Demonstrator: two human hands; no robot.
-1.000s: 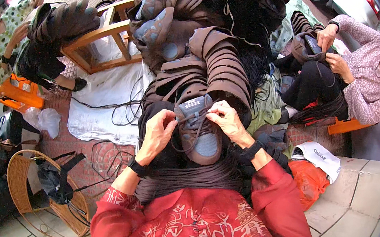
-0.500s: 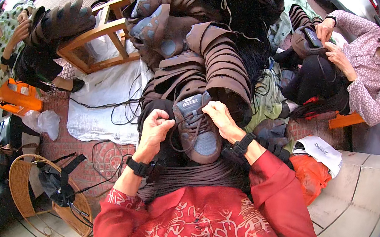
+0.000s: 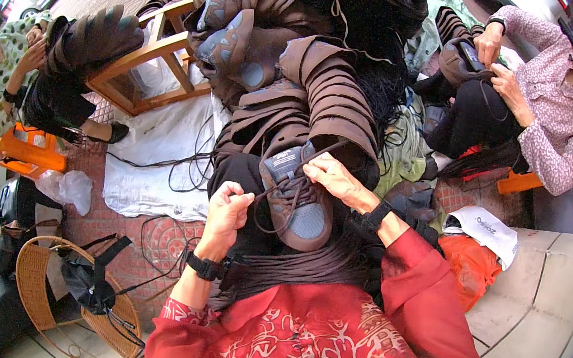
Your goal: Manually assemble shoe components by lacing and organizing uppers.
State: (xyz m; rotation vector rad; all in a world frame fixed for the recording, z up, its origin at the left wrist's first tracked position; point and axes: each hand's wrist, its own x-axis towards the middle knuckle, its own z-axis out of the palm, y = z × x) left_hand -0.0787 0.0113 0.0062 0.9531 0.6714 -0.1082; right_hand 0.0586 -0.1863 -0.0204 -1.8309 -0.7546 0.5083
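A brown shoe upper with a blue-grey toe patch and tongue rests on my lap, its toe toward me. Brown shoelace crosses its eyelets. Left of the upper, my left hand is closed in a pinch on one stretch of lace running to the eyelets. My right hand pinches the lace at the upper's right side, and a loose end pokes up above those fingers. A thick bundle of brown laces lies across my lap. Stacked brown uppers stand just beyond the worked upper.
A wooden stool lies tipped beside piled uppers on the far left. One person handles an upper at the right; another person sits at the left. A wicker chair stands near left, and an orange bag near right.
My left hand has moved slightly down and left, and a lace now stretches from it to the upper. A lace end now sticks up above my right hand.
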